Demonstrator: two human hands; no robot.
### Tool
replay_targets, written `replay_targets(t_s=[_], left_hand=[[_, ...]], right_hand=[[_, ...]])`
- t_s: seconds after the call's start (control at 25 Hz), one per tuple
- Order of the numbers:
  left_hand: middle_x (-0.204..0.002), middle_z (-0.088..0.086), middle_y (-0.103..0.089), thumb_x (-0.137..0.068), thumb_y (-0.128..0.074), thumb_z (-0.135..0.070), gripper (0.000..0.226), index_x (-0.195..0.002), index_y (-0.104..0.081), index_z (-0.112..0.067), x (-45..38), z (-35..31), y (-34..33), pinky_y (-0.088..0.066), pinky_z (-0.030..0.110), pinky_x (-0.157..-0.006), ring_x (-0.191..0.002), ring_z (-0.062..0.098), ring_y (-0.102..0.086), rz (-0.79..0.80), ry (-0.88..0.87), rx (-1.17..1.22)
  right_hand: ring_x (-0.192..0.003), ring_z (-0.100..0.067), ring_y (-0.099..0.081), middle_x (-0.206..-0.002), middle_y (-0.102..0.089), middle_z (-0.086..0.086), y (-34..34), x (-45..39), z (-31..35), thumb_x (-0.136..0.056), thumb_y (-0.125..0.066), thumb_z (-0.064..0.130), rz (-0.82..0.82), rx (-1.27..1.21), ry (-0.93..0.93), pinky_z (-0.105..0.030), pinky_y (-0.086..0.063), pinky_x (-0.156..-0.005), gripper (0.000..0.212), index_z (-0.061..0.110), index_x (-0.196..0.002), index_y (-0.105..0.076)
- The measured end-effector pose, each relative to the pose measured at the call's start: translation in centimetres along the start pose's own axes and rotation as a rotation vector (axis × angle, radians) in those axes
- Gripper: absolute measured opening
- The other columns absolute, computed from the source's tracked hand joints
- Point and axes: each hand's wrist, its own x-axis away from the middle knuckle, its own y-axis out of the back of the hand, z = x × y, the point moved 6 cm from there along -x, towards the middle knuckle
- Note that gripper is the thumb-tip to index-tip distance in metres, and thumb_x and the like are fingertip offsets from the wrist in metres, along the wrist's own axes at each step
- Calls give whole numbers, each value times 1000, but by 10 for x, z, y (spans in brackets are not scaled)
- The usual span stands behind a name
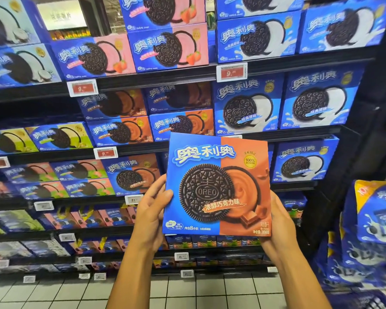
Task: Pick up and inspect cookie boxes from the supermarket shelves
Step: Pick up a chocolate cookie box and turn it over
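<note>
A blue and orange-brown chocolate Oreo cookie box (217,186) is held upright in front of the shelves, its printed front facing me. My left hand (151,210) grips its left edge, thumb on the front and fingers behind. My right hand (276,219) holds the right lower edge from behind, mostly hidden by the box. Matching chocolate boxes (132,175) stand on the shelf just left of the held one.
Shelves (143,81) are packed with Oreo boxes: pink strawberry (167,47) above, white original (245,108) at right, green ones (58,137) at left. Price tags (231,72) line the shelf edges. Blue bagged packs (370,230) stack at the right. White tiled floor (198,291) lies below.
</note>
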Motion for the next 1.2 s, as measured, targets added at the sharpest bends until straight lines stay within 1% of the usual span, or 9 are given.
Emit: replay_targets(t_s=[0.2, 0.32, 0.4, 0.48, 0.64, 0.76, 1.0, 1.12, 1.2], left_hand=[[-119, 2, -72, -70, -77, -4, 55, -122, -63, -16, 4, -3, -15, -59, 29, -78, -100, 17, -71, -139, -170, -120], [-111, -13, -74, -71, -83, -8, 59, -123, -62, -24, 8, 0, -37, -55, 19, -80, -99, 3, -69, -231, -268, -450], [-112, -27, -69, -74, -83, -12, 61, -127, -59, -32, 14, 5, -54, -50, 10, -81, -100, -7, -65, -233, -297, -625], [-112, -31, -67, -77, -81, -15, 58, -123, -58, -41, 19, 8, -65, -48, 7, -79, -101, -11, -63, -137, -284, -683], [-133, -18, -61, -87, -61, -19, 55, -140, -49, -26, 18, 8, -79, -45, 24, -102, -125, -4, -53, 199, -123, -717], [-126, -16, -67, -93, -51, -4, 46, -135, -53, -23, 19, -1, -78, -48, 20, -96, -123, -1, -56, 317, -92, -654], [-106, -8, -71, -95, -52, 3, 33, -108, -65, -24, 8, -28, 3, -50, 9, -68, -103, 10, -65, -248, -234, -598], [-116, -11, -67, -97, -59, -18, 24, -109, -62, -38, 3, -22, 32, -50, 21, -82, -113, 11, -62, -297, -119, -550], [-121, -4, -69, -92, -60, -44, 24, -116, -64, -38, 4, -12, 30, -54, 30, -83, -114, 17, -65, -163, 28, -421]], right_hand=[[-109, -7, -63, -129, -67, -1, 2, -1, 18, -101, -55, 12, -223, 317, 165, -27, -48, -93, 22, 25, -117, -63], [-97, 13, -64, -112, -70, 29, -48, 19, 21, -98, -61, 18, 97, 343, 196, -7, -50, -78, 27, 33, -120, -57], [-106, 15, -62, -117, -66, 34, -84, 35, 7, -88, -64, 40, 358, 319, 95, -8, -52, -82, 42, 38, -129, -53], [-120, -2, -62, -134, -64, 16, -94, 39, -9, -77, -64, 51, 419, 262, 1, -22, -53, -96, 72, 31, -144, -47], [-111, -22, -70, -121, -73, 0, -77, 31, -8, -84, -63, 42, 306, 61, -27, -37, -59, -87, 53, 21, -132, -61], [-110, -31, -70, -123, -71, -10, -61, 25, -15, -87, -63, 40, 284, -109, -132, -42, -61, -79, 44, 18, -125, -68], [-101, -30, -74, -117, -74, -10, -30, 17, -20, -79, -64, 56, 222, -185, -228, -41, -63, -70, 46, 21, -104, -79], [-98, -31, -74, -113, -75, -9, -27, 17, -21, -63, -82, 57, 282, -276, -248, -44, -62, -74, 54, 19, -102, -79], [-99, -31, -73, -114, -75, -9, -28, 19, -22, -52, -92, 54, 343, -359, -262, -47, -61, -80, 66, 18, -105, -79]])
